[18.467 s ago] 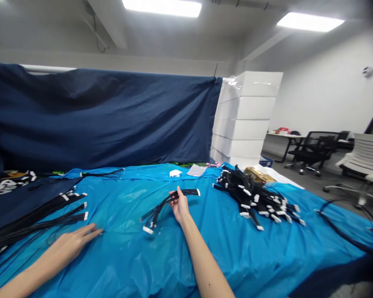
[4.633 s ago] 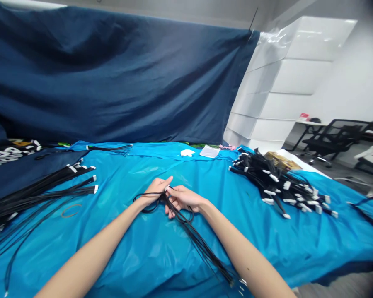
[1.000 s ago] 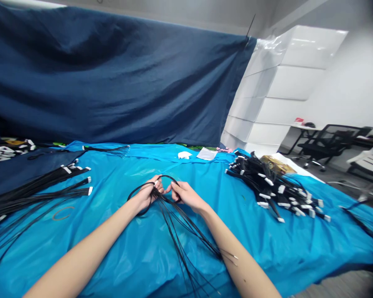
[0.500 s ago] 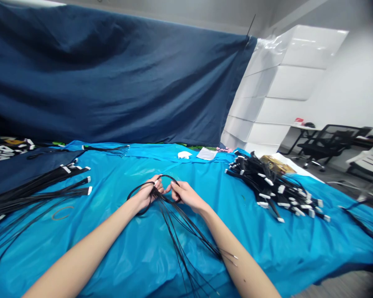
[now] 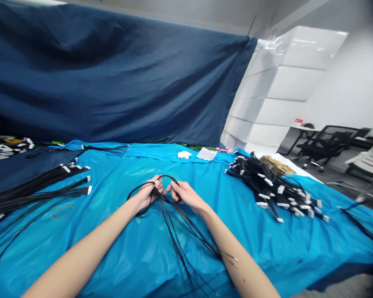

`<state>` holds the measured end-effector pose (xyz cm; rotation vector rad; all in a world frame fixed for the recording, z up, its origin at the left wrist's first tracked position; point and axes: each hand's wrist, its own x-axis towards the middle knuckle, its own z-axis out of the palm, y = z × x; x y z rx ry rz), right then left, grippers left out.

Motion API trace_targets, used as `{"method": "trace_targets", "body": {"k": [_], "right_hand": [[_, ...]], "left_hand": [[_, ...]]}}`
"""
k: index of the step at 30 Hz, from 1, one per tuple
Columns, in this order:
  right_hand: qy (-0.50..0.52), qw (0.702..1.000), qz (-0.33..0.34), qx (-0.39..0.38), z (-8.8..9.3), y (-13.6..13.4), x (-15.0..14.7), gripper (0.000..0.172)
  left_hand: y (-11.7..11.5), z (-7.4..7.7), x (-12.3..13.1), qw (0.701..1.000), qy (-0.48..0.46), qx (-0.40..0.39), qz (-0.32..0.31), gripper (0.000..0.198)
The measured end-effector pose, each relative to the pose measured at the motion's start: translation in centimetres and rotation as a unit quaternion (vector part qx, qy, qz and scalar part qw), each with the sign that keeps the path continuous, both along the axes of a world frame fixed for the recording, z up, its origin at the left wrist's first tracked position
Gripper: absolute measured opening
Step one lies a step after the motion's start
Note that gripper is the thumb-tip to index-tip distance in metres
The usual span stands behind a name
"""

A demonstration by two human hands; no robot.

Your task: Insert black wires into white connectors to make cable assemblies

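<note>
Both hands hold one looped bundle of thin black wires [image 5: 186, 223] above the blue sheet. My left hand [image 5: 149, 189] is closed around the bundle where the loops gather. Closed on the right side of the loop is my right hand [image 5: 184, 193], its thumb and fingers pinching the wires. Loose wire ends fan down toward me and across my right forearm, with small metallic tips showing. A coil of the same wires curves round my left wrist. The parts inside both fists are hidden.
Black cables with white connectors lie in a pile [image 5: 273, 190] at the right. More cable bundles [image 5: 40, 188] lie at the left, near a brown ring [image 5: 62, 212]. White paper [image 5: 207, 153] sits at the back. White boxes [image 5: 267, 91] stand stacked behind the blue sheet [image 5: 118, 256].
</note>
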<state>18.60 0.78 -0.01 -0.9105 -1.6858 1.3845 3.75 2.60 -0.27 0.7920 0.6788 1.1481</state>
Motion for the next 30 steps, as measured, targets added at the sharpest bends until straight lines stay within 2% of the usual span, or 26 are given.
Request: {"method": "trace_targets", "body": {"k": [6,21,30], "right_hand": [[0.0,1.0,0.001,0.002,0.1,-0.1,0.0,0.046],[0.003,1.0,-0.001,0.009,0.4,-0.2,0.0,0.046],[0.002,1.0,-0.003,0.016,0.5,-0.2,0.0,0.046]], "left_hand": [[0.1,-0.2,0.0,1.0,0.012,-0.005,-0.004,0.024],[0.1,-0.8,0.0,0.998,0.045,-0.035,0.004,0.011],[0.3,-1.3,0.0,0.997,0.054,-0.05,-0.001,0.011]]}}
